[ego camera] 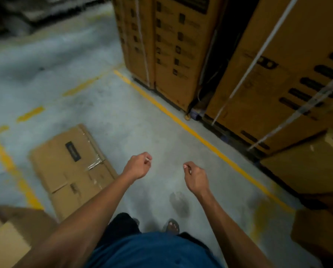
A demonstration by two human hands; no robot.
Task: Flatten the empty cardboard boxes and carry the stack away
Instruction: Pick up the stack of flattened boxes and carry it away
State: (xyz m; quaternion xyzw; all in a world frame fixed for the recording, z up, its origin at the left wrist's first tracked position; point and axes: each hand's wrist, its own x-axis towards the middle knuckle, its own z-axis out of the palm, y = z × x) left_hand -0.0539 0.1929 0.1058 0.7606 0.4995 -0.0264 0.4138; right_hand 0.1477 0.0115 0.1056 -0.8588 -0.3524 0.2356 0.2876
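at the far left, low and near the person's body, an unflattened box [5, 240] stands with its top edge in view; it is well apart from the fingers of both hands. next comes the flattened box [72, 169], lying flat on the floor [123, 117], just to the left of the left hand and a little below its fingers. its tape is peeling and one flap shows a crease.

the left hand [138, 167] hangs over bare floor with the fingers curled loosely inward; it holds no cardboard. something small and pale shows at the fingertips, but i cannot tell what it is. the right hand [195, 176] is the same: fingers half closed, nothing of the task in it, a pale spot at the tips that is too small to name. between the two hands is only grey concrete.

to the right of the right fingers runs the yellow line [200, 138], and beyond it the tall strapped cartons [278, 84], which look full and are not part of this work.

i judge the step is to reach for the next box. it is better to turn left, open both hands wide, and place each flat piece squarely on the one already lying there, so the stack keeps even edges for carrying.
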